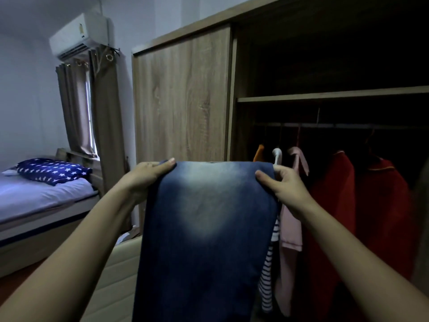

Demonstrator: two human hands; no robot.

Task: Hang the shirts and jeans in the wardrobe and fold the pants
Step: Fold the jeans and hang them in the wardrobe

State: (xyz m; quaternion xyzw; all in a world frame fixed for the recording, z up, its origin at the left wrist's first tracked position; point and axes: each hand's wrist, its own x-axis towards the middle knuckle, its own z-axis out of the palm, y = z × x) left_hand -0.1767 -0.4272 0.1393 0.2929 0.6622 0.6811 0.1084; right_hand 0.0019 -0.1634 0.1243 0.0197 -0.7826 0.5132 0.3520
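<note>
1. The brown wood-grain wardrobe (183,101) stands with its right half open, a dark rail (336,125) running under the shelf.
2. The faded blue denim jeans (204,228) hang folded over at their top edge, held up in front of the wardrobe's opening, below the rail.
3. Two red garments (332,205), a pale pink shirt (291,228) and a navy-and-white striped top (268,282) hang inside.
4. The left hand (148,177) pinches the fold's left corner, thumb on top.
5. The right hand (283,189) grips the right corner, fingers curled behind.
6. A white plastic hanger hook (277,155) shows just above the right hand.

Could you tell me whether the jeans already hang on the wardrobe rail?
No, the left hand and right hand hold the jeans up before the wardrobe.
</note>
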